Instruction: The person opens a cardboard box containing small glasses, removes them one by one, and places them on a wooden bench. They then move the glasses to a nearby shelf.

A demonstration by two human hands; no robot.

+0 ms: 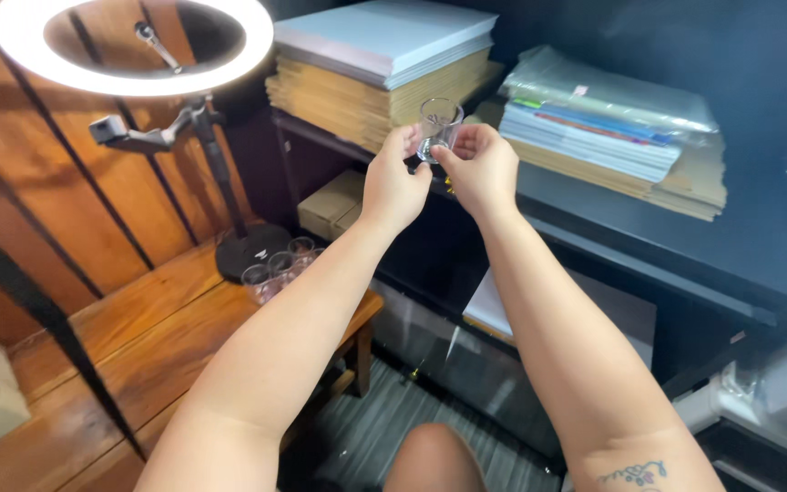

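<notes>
Glass cup [437, 126], small and clear, stands upright between your two hands out at arm's length, mouth up at twelve o'clock, its long axis vertical. Your left hand [393, 182] pinches its base from nine o'clock and your right hand [480, 169] pinches from three o'clock, fingers of both pressed onto the lower wall, so neither hand is nearer than the other. Nearer you, at about eight o'clock from the cup, more clear glasses [277, 266] cluster on the wooden table [138, 337] by the ring light's base [250, 251]; behind the cup, stacked cardboard sheets [384, 91] lie on the dark shelf [649, 246].
</notes>
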